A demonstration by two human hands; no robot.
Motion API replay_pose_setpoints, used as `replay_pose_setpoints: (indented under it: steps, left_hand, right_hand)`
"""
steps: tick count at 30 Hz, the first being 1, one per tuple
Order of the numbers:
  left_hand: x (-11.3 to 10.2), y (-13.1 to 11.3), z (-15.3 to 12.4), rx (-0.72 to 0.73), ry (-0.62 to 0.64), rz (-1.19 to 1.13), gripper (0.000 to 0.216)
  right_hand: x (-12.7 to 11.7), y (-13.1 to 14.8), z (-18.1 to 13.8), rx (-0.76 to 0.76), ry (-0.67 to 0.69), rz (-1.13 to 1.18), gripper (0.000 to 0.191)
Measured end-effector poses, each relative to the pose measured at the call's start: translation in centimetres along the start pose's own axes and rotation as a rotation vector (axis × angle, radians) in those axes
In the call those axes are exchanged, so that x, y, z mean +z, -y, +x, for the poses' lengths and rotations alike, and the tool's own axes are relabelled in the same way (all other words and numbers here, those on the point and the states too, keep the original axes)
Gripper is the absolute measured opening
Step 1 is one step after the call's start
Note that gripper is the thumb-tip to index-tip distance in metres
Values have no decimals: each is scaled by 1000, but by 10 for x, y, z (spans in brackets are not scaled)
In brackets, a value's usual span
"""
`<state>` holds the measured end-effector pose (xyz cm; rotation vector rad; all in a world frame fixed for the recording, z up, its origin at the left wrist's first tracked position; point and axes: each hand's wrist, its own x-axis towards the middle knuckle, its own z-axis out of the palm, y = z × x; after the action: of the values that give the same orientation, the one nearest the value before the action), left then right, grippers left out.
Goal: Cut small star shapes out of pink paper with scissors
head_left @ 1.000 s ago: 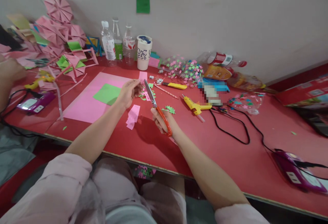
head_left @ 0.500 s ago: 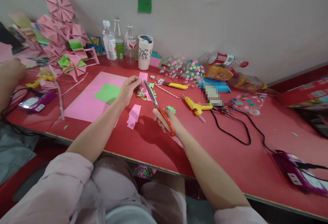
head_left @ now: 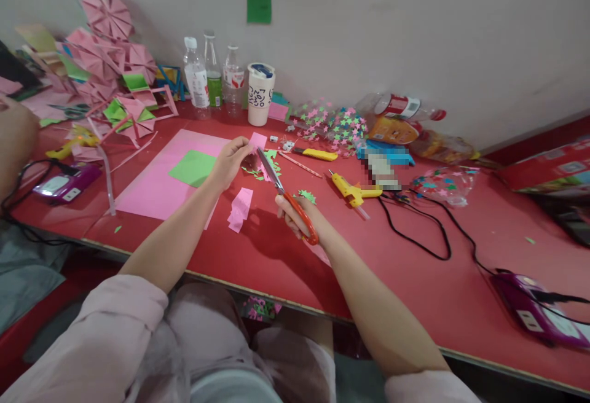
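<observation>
My left hand pinches a small pink paper piece above the red table. In my right hand are orange-handled scissors, their blades pointing up and left to the pink paper by my left fingertips. Whether the blades touch the paper I cannot tell. Under the blades lie green paper scraps and bits of pink. A loose pink strip rests between my forearms. Beside my left wrist, a green square sheet sits on a larger pink sheet. Small green cut pieces lie just behind my right hand.
A yellow glue gun and a yellow utility knife lie to the right. Bottles and a white cup stand at the back. Pink paper models fill the left. Another person's arm is at far left.
The pink piece in my left hand has tilted slightly against the scissor blades. Both my hands stay nearly in place. The other person's hand at far left has shifted slightly leftward.
</observation>
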<state>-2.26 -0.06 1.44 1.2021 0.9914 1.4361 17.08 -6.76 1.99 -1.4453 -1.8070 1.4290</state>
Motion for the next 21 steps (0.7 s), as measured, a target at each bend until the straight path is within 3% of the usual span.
replay_pose_setpoints:
  steps: [8, 15, 21]
  left_hand:
    - [-3, 4, 2, 9, 71, 3, 12]
    - [0, 2, -4, -85, 145, -51, 20]
    - [3, 5, -5, -55, 85, -99, 15]
  right_hand:
    - [3, -3, 2, 8, -30, 21, 46]
    - [7, -5, 3, -39, -75, 107, 45]
    - [8, -3, 2, -19, -61, 97, 47]
